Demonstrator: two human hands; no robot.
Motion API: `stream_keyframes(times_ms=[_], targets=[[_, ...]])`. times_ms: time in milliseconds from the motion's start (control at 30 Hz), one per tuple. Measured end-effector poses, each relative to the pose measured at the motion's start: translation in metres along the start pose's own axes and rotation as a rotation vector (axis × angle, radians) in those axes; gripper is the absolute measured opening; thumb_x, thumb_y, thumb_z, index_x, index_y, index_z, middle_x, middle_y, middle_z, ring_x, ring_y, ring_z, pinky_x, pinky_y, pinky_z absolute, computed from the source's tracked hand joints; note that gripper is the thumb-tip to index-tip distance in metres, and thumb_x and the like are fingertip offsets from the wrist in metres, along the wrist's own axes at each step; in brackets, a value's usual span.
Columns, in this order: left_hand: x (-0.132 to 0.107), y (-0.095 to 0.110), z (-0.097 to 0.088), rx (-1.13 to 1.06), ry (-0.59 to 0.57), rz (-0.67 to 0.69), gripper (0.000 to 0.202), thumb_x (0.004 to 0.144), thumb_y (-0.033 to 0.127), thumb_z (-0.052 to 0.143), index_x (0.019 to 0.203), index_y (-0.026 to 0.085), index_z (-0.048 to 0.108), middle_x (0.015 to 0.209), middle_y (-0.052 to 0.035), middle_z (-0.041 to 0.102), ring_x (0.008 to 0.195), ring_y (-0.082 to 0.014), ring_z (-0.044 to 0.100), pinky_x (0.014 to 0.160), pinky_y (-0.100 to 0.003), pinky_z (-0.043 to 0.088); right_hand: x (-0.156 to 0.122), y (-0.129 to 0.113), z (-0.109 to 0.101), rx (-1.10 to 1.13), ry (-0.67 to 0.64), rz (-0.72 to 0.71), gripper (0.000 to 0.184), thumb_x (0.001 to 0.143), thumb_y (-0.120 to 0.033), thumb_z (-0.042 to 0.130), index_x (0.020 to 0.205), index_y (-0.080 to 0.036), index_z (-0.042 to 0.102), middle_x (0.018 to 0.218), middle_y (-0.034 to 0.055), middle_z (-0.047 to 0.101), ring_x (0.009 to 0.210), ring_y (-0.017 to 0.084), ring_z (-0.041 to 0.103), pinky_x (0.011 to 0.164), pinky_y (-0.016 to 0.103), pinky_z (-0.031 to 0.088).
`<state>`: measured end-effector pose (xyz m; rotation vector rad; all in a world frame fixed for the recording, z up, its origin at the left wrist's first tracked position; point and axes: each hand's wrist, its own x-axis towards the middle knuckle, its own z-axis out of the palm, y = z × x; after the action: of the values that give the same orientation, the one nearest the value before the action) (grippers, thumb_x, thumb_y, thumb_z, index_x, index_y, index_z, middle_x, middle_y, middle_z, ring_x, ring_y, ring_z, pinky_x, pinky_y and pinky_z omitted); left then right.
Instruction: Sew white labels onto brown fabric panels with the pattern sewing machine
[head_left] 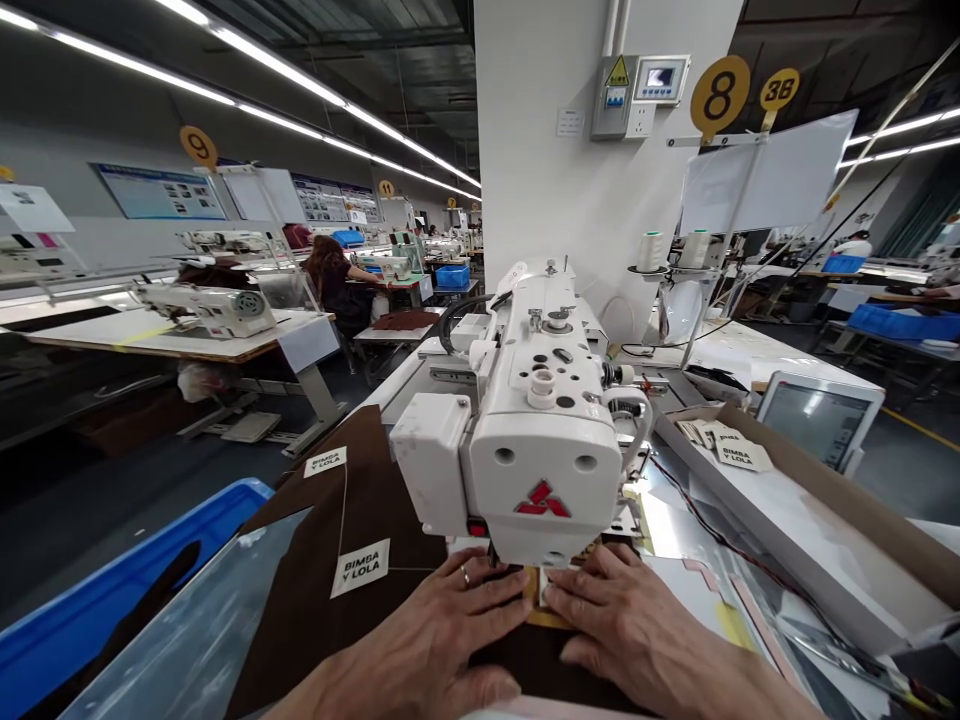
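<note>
Both hands at the front of the sewing machine (544, 450), right under its head. Left hand (442, 610): palm down, fingers spread, no pinch visible. Right hand (637, 605): flat, fingers nearly together, tips on the white piece (544, 590) in the yellow frame (549, 619). Brown fabric (292, 590) runs from below the head out to the machine's left, bearing two labels there.

Risks as we see them:
- Fingertips: very close under the head; an early start could catch one. We can't see the needle.
- Skew: uneven pressure from our hands could shift the white piece.
- Drag: fabric hanging left of the machine could pull the work.
- Snag: loose thread (344, 505) left of the head could get stitched in.
</note>
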<state>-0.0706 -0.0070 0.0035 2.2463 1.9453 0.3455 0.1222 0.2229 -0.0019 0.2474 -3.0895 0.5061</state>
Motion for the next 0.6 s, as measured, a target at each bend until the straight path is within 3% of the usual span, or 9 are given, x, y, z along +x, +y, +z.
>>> stream_keyframes(times_ms=[267, 600], targets=[[0.0017, 0.0017, 0.0008, 0.002, -0.009, -0.015, 0.063, 0.100, 0.041, 0.072, 0.156, 0.030, 0.047, 0.163, -0.0006, 0.046, 0.143, -0.0296, 0.051, 0.128, -0.045, 0.027, 0.0004, 0.0022, 0.0050, -0.026, 0.052, -0.008, 0.048, 0.107, -0.055, 0.055, 0.150, -0.034, 0.056, 0.140, 0.0007, 0.069, 0.116, 0.027, 0.060, 0.105, 0.045, 0.042], [0.0006, 0.0024, -0.0060, -0.078, 0.045, -0.001, 0.067, 0.100, 0.045, 0.072, 0.159, 0.033, 0.043, 0.159, -0.0027, 0.051, 0.143, -0.0302, 0.053, 0.128, -0.046, 0.029, 0.0054, -0.0019, -0.0047, -0.029, -0.001, -0.016, 0.047, 0.106, -0.053, 0.055, 0.148, -0.032, 0.059, 0.141, 0.0020, 0.068, 0.115, 0.029, 0.061, 0.103, 0.046, 0.046]])
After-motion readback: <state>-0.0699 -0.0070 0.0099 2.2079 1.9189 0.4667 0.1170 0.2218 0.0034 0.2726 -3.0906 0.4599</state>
